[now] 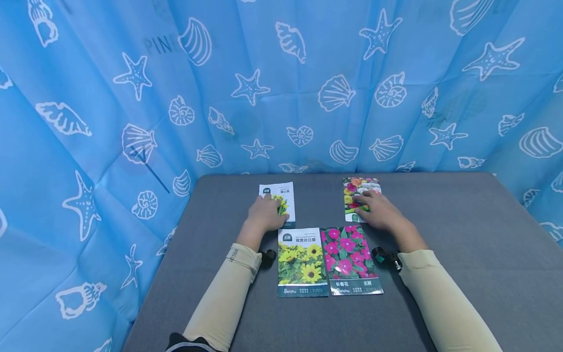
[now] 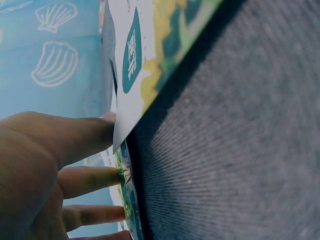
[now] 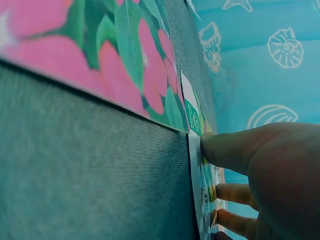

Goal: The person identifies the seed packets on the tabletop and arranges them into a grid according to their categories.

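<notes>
Beige sleeves (image 1: 224,288) reach across the counter (image 1: 325,325); left hand (image 1: 266,214) and right hand (image 1: 380,211) rest, unclenched, on a dandelion packet (image 1: 285,196) and a mixed-flower packet (image 1: 357,187), beyond the sunflower packet (image 1: 302,263) and periwinkle packet (image 1: 351,255). Probably light, bendy and slick, best pinched by the edges, the far pair shows yellow and multicolored blooms.

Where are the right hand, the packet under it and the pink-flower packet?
Right hand (image 1: 380,211): head view, on the back of the hand.
Packet under it (image 1: 359,186): head view, on the flower print at its far end.
Pink-flower packet (image 1: 350,258): head view, on the flower print near its middle.
</notes>
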Available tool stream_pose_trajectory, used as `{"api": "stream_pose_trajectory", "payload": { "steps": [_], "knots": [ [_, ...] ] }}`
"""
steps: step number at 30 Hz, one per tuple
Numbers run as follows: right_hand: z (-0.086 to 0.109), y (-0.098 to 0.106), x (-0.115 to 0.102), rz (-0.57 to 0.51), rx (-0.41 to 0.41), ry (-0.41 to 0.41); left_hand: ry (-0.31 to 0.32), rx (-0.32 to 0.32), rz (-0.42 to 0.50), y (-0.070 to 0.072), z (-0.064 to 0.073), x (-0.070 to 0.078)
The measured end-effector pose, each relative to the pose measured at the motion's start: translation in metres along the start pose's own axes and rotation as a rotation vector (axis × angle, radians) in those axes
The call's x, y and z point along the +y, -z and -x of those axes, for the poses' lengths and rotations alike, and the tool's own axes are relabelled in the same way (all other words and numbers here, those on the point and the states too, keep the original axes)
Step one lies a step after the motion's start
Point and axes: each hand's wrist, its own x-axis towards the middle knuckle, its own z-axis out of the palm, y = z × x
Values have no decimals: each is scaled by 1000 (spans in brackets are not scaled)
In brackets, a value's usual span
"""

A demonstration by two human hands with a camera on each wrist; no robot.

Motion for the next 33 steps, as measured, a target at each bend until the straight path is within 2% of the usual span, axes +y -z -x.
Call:
{"api": "stream_pose_trajectory", "payload": {
  "steps": [7,16,33],
  "knots": [
    [0,-1,-2,-9,-10,0,-23,-20,11,-2,-1,-1],
    [0,-2,-3,-15,-19,3,-33,-46,66,3,4,-2],
    [-3,1,-5,-21,-65,28,-86,37,56,-1,0,1]
  ]
}}
